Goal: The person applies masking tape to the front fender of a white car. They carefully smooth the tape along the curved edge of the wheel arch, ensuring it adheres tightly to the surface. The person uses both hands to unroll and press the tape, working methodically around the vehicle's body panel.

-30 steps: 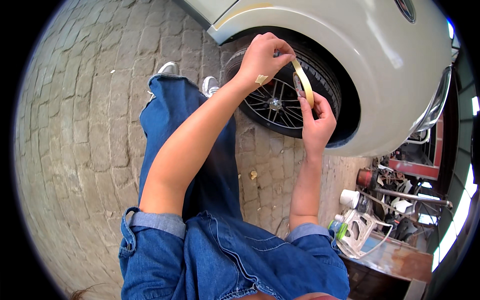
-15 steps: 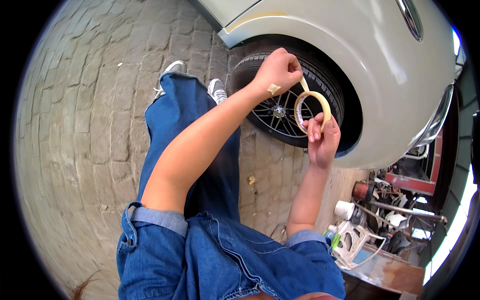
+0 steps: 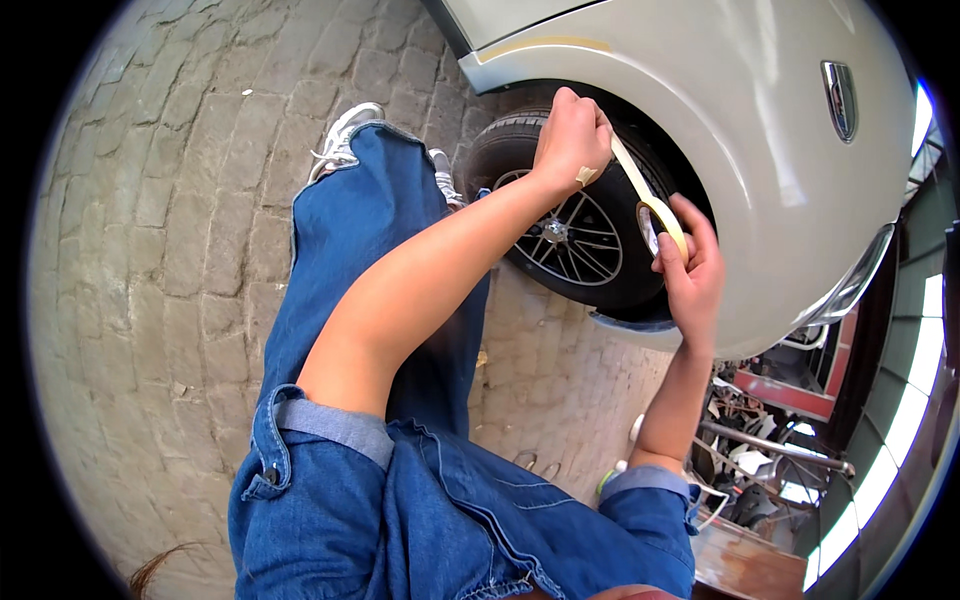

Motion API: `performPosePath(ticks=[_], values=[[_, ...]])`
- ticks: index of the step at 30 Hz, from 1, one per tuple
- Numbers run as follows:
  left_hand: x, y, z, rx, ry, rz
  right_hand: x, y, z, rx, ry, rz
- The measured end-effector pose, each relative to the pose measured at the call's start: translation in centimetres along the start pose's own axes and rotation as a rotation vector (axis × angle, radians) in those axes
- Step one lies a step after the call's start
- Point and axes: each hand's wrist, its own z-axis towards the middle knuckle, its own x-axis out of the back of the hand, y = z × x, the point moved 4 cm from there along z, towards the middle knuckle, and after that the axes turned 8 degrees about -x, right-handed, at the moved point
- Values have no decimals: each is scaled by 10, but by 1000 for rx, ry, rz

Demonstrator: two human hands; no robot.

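Note:
My right hand (image 3: pixel 692 275) grips a roll of pale yellow masking tape (image 3: pixel 676 228), thumb and fingers around its ring. From the roll a pulled-off strip of tape (image 3: pixel 630 168) runs up and to the left. Its free end is pinched in the closed fingers of my left hand (image 3: pixel 577 138). A small torn bit of tape (image 3: pixel 586 176) sticks to my left wrist. Both hands are in front of a car wheel (image 3: pixel 560 232) with a black tyre and a spoked rim. Above it curves a pale, glossy fender (image 3: pixel 720 120).
A yellowish band (image 3: pixel 545 45) lies along the panel above the wheel arch. Brick paving (image 3: pixel 170 300) spreads to the left, with my shoes (image 3: pixel 350 130) near the wheel. At lower right lie car parts and scrap (image 3: pixel 745 455) beside a metal pipe (image 3: pixel 780 445).
My right hand has moved right with the roll, away from my left hand, and the strip between them is longer. The roll has turned more edge-on. The view has shifted slightly.

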Motion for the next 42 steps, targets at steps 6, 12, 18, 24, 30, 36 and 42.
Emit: performPosePath(ticks=[6, 12, 18, 24, 30, 36, 42], values=[[0, -21, 25, 40, 6, -10, 37, -35, 6, 24, -36, -309], [4, -33, 61, 95, 49, -40, 73, -63, 13, 162, -69, -477], [-16, -36, 96, 181, 114, -455, 94, -93, 54, 306, 40, -736], [-24, -80, 116, 232, 260, -742, 75, -121, 83, 614, 195, -993], [-24, -77, 91, 421, 411, -875, 58, -109, 103, 761, 196, -1051], [-10, -70, 83, 614, 194, -974, 57, -110, 100, 760, 240, -1072], [-4, -16, 85, 427, -274, -873, 78, -108, 93, 738, 331, -1067]])
